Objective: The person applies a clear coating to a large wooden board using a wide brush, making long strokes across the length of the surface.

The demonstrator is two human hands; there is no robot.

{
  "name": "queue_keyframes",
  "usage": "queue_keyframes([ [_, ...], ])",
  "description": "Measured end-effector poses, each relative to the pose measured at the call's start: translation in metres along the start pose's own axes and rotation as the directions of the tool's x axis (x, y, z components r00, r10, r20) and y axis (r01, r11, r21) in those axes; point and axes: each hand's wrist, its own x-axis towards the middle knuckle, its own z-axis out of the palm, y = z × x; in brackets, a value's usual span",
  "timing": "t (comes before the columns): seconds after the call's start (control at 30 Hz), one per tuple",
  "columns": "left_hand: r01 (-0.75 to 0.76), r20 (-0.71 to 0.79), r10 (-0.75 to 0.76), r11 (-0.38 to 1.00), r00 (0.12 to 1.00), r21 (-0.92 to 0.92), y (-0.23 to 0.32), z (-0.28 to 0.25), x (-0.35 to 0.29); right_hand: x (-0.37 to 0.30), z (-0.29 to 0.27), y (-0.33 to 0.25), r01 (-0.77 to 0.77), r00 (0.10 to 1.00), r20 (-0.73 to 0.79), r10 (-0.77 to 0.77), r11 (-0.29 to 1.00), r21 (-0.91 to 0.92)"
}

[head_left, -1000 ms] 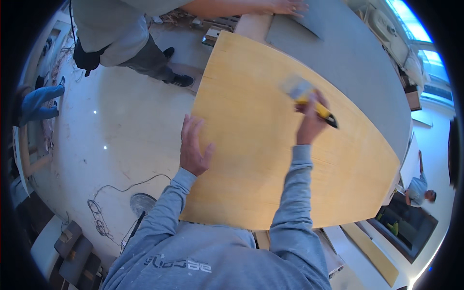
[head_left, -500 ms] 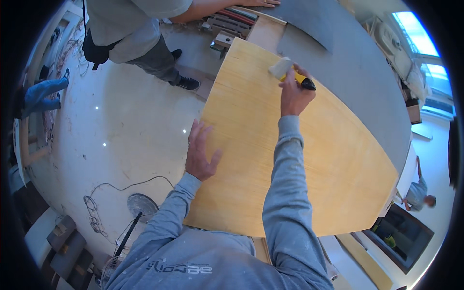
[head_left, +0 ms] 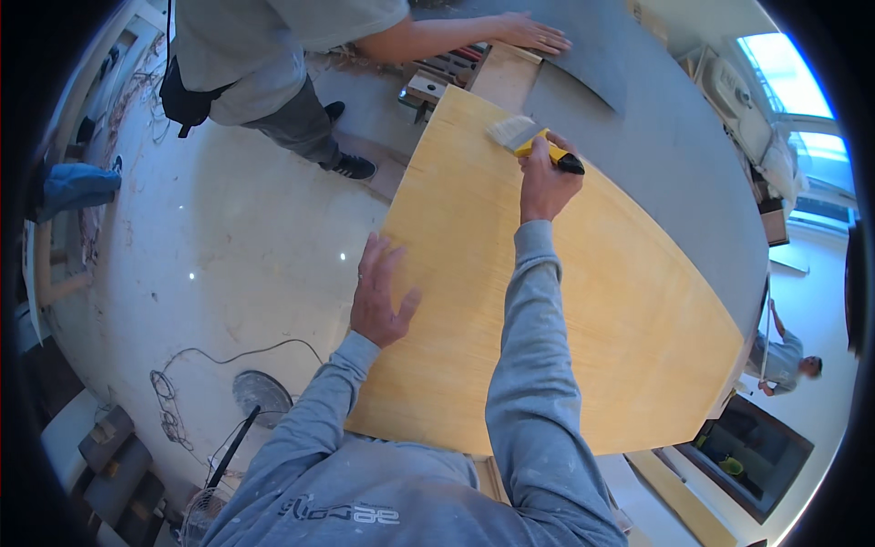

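Note:
A large yellowish wooden panel (head_left: pixel 474 301) lies before me. My right hand (head_left: pixel 549 180) grips a wide paintbrush (head_left: pixel 524 137) with a yellow and black handle. Its pale bristles point up and left, at or just above the panel near its far end; whether they touch, I cannot tell. My left hand (head_left: pixel 378 292) is by the panel's left edge, fingers spread and thumb out, with nothing in it. A ring shows on one of its fingers.
A grey sheet (head_left: pixel 656 173) lies along the panel's right side. Across the far end, a co-worker's hand (head_left: pixel 531 32) rests on grey sheeting; that person stands at the upper left. On the floor at left are a fan base (head_left: pixel 260 394) and a cable (head_left: pixel 228 356). Another person (head_left: pixel 779 356) is far right.
The paintbrush in my right hand has moved a little left. The co-worker's hand at the far end has slid right along the sheet. My left hand has hardly moved.

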Motion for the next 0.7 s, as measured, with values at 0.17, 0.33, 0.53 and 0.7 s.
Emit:
queue_keyframes([
  [0.17,-0.064,0.036,0.065,0.998,0.997,-0.008,0.001,0.01,0.0,-0.003,0.039,-0.029,-0.036,0.988,0.153,0.008,0.983,0.178],
  [0.33,-0.028,0.004,0.028,0.999,1.0,0.039,0.003,0.005,0.0,0.017,0.053,0.015,-0.297,0.937,0.292,0.194,0.879,0.372],
  [0.53,-0.036,0.011,0.036,0.999,0.999,0.022,0.008,0.007,0.002,0.05,-0.158,0.049,-0.181,0.968,-0.114,0.223,0.938,0.297],
  [0.7,-0.062,0.022,0.061,0.997,0.998,0.041,0.011,0.005,0.0,0.01,-0.254,0.028,-0.041,0.878,-0.465,-0.116,0.949,-0.314],
])
